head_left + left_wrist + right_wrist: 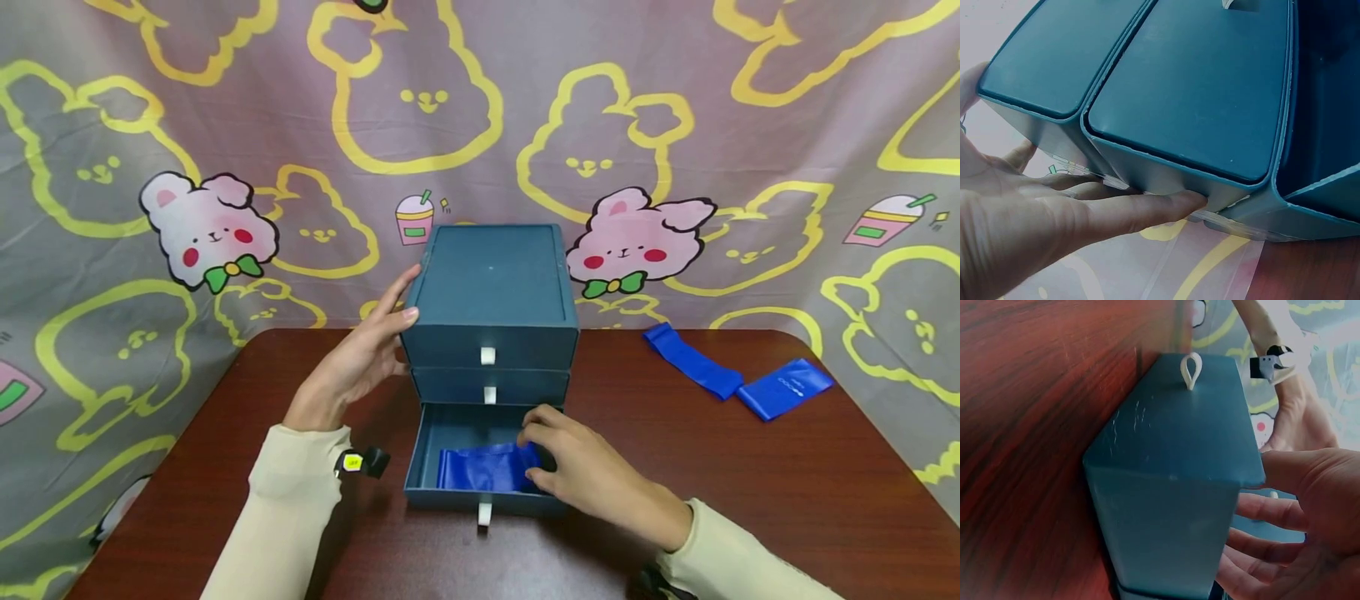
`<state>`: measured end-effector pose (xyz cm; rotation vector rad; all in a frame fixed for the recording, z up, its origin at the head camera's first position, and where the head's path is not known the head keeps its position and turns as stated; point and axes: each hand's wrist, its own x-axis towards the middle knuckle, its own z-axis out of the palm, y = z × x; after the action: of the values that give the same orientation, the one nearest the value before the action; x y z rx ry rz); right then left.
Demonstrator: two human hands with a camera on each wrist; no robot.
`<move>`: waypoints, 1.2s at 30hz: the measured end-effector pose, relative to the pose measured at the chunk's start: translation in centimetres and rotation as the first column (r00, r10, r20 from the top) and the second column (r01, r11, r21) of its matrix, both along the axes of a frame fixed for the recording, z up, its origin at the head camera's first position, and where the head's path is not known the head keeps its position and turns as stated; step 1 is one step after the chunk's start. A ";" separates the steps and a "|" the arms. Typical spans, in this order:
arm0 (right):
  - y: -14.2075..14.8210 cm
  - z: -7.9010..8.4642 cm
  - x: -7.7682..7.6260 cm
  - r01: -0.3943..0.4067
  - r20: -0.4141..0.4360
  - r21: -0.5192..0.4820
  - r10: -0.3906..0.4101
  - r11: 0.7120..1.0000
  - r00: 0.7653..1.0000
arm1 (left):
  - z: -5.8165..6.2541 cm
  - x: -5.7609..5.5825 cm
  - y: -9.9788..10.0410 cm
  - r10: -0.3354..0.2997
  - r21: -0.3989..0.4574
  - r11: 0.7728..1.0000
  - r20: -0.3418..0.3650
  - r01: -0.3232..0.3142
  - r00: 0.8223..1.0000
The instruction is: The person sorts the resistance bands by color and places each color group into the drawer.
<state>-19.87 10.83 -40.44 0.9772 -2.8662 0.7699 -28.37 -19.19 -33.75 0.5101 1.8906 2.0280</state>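
Note:
A teal three-drawer box (491, 279) stands on the table, its bottom drawer (429, 450) pulled out. My left hand (360, 358) rests against the box's left side, thumb near the top front corner and fingers extended along the side. Inside the bottom drawer lies a folded blue plastic strip (480, 468). Reaching over the drawer's right wall, my right hand (581, 458) has bent fingers at the strip's right end, with thumb and fingertips apart. In the right wrist view, the drawer wall (1166, 531) hides the fingertips and the strip.
Two more blue strips (693, 362) (786, 389) lie on the brown table (660, 433) to the right. White pull tabs (487, 356) mark the drawer fronts. A patterned curtain (480, 108) hangs right behind the box and table.

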 end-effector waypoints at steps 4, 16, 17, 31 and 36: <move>1.0 0.3 0.2 0.008 -0.026 -0.016 -0.008 1.000 1.000 | 0.0 0.0 0.0 -0.004 0.003 1.000 -0.004 0.004 1.000; 4.3 1.3 -0.1 0.090 -0.117 -0.122 -0.104 0.989 0.988 | -0.1 0.0 0.0 -0.001 -0.001 1.000 -0.007 0.001 1.000; 4.7 1.4 -0.3 0.101 -0.125 -0.126 -0.117 0.987 0.985 | -0.1 0.0 0.0 0.000 -0.001 1.000 -0.007 0.000 1.000; 11.6 0.6 -4.6 0.288 -0.204 -0.144 -0.313 0.947 0.928 | -0.2 -0.1 -0.1 -0.005 0.004 1.000 -0.008 0.005 1.000; 14.3 -0.5 -6.2 0.316 -0.204 -0.157 -0.344 0.936 0.917 | -0.2 -0.1 -0.1 -0.005 0.002 1.000 -0.007 0.005 1.000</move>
<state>-26.05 25.17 -40.90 0.5057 -2.6453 0.7337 -28.47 -19.24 -33.94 0.5228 1.8901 2.0274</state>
